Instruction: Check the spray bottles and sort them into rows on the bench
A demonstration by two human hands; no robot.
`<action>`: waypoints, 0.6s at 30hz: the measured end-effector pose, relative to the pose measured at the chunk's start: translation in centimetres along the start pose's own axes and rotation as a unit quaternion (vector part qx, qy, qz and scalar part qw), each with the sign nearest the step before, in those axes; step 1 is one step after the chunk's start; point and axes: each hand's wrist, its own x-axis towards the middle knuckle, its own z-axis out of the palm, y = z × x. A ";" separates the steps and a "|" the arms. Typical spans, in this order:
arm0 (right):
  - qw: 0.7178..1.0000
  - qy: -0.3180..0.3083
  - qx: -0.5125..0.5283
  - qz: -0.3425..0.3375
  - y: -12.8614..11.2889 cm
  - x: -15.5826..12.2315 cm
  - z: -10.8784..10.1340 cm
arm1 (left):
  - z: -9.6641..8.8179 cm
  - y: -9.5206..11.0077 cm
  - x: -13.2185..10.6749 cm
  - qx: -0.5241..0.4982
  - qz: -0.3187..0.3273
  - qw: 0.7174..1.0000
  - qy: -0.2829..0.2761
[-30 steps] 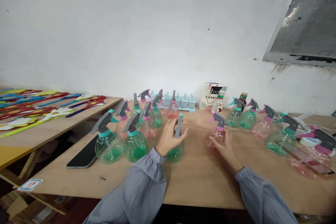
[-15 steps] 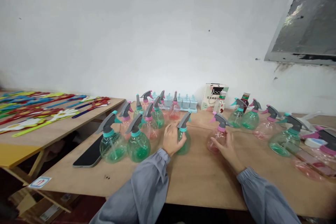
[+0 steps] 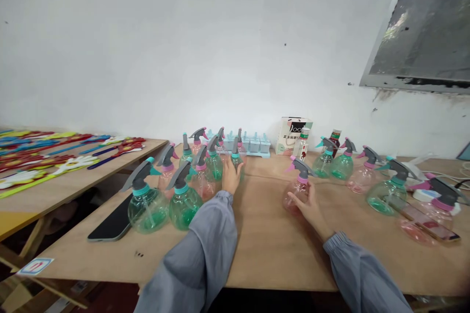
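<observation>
The left hand (image 3: 230, 179) is curled around a green spray bottle (image 3: 236, 155), with the thumb on the right side of the body and the fingers on the left. This bottle stands upright at the right edge of the left-hand bottle group, its grey trigger facing the wearer. Its base is hidden by the hand; contact with the desk (image 3: 268, 249) cannot be confirmed.

The right hand (image 3: 309, 209) is closed on the right side of a pink spray bottle (image 3: 293, 195), thumb across the front and fingers behind. The pink unit is upright near the middle of the desk, nozzle pointing left. A clear strip of wood separates the two held bottles.

Adjacent items, left side: two front green bottles (image 3: 149, 211) with teal collars stand side by side, nozzles pointing right; more pink and green bottles (image 3: 204, 182) stand behind them. A dark phone (image 3: 111, 223) lies flat to the left of the front pair. A pale blue tray (image 3: 257, 146) is at the rear, near the wall.

Adjacent items, right side: a row of pink and green spray bottles (image 3: 362, 178) extends toward the near right corner, where a second phone (image 3: 422, 220) is located. A printed carton (image 3: 290, 138) and a green-capped bottle (image 3: 302, 145) stand at the rear, the bottle in front of the carton.
</observation>
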 end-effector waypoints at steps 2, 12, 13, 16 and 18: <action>1.000 0.002 0.001 -0.002 0.1 -0.1 0.1 | 0.2 -0.2 0.4 -0.005 0.000 1.000 -0.006; 1.000 -0.010 0.003 -0.029 0.0 -0.8 0.1 | -1.5 2.5 -1.5 -0.029 -0.013 0.999 0.005; 0.999 -0.012 0.001 -0.030 -0.2 -0.9 0.2 | -1.9 3.5 -2.4 -0.037 0.006 0.999 0.002; 0.999 -0.026 0.000 -0.036 -1.4 -1.8 0.8 | -3.0 7.4 -5.1 -0.090 0.073 0.990 -0.078; 0.997 -0.047 0.017 -0.060 -2.5 -2.5 1.6 | -3.3 10.1 -6.5 -0.132 0.076 0.975 -0.162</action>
